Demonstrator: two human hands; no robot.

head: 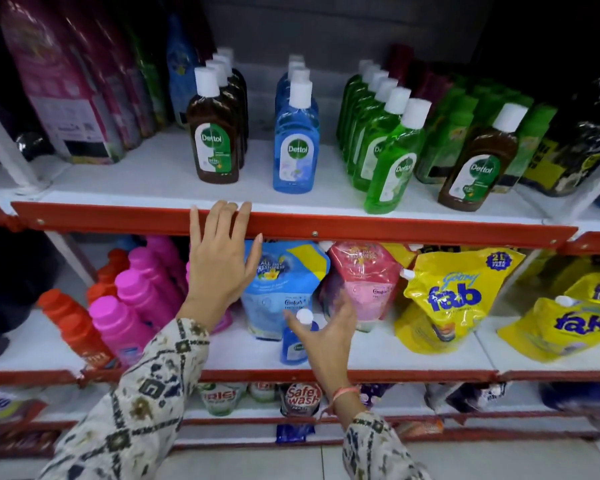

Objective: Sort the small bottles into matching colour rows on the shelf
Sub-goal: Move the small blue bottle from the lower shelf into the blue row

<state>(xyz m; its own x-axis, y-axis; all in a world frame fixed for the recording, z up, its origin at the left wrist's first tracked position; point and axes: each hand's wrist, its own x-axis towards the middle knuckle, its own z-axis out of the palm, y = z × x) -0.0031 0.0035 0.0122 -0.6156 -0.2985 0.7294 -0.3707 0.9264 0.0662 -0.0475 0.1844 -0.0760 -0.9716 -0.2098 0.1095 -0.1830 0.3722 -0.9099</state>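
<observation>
Right hand point(326, 327) is sitting open on the middle shelf, fingers spread and blurred, palm just beside a small blue bottle point(294, 344). It is not closing on it; whether skin is touching plastic I can't tell. Left hand point(219, 265) is spread wide and holding nothing, fingertips resting flat on the red front lip of the top shelf point(395, 230), likely bracing.

The small blue bottle is standing upright near the front edge of the middle shelf point(361, 355), in front of a blue refill pouch point(278, 282). White cap on top, label facing out.

Handling, as I'm judging it: rigid thin plastic, liquid inside, light enough for one hand. Glossy wall, so probably slippery; the flat faces are giving better purchase than the rounded shoulders. I'd be gripping mid-body across the narrow sides, thumb against fingers, not the cap, which could turn or pop. The pouch behind is soft and will give if bumped.

Up top, rows are running front to back: brown row point(215, 147) on the left, blue row point(297, 150) in the middle, green row point(392, 168) on the right. One stray brown bottle point(478, 168) is standing alone just right of the green row, so it is looking misplaced. The blue row looks like the target; its front bottle is sitting close to the shelf lip.
</observation>
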